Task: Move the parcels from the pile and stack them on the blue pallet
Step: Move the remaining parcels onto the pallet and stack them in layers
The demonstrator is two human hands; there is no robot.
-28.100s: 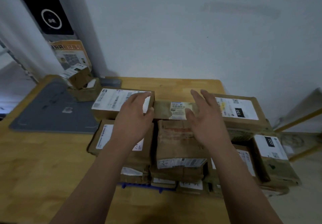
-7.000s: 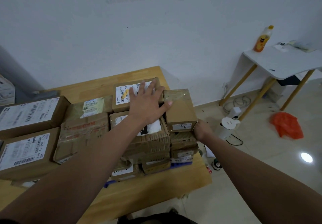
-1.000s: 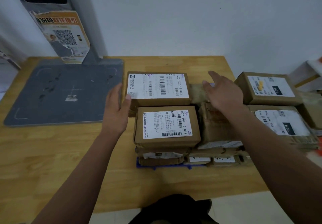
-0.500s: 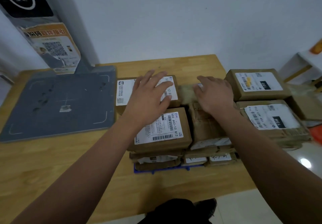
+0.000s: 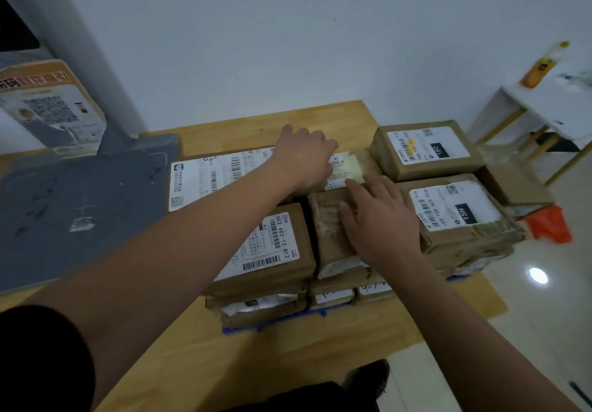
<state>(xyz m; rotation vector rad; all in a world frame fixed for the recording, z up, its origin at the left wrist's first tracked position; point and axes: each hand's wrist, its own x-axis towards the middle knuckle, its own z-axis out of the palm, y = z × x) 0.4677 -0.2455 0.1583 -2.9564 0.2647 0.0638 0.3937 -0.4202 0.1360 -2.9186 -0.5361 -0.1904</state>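
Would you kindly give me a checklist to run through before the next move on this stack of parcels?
1. Right hand free: ok, it lies flat on the taped parcel.
2. Left hand free: cannot tell, its fingers bend over the far middle parcel.
3. Pallet under the stack: ok, its blue edge shows at the front.
4. Top layer even: not ok, the far middle parcel sits lower than the 150 parcel beside it.
5. Right side of the stack within the table: cannot tell.
6. Parcels left in the pile: cannot tell, no pile in view.
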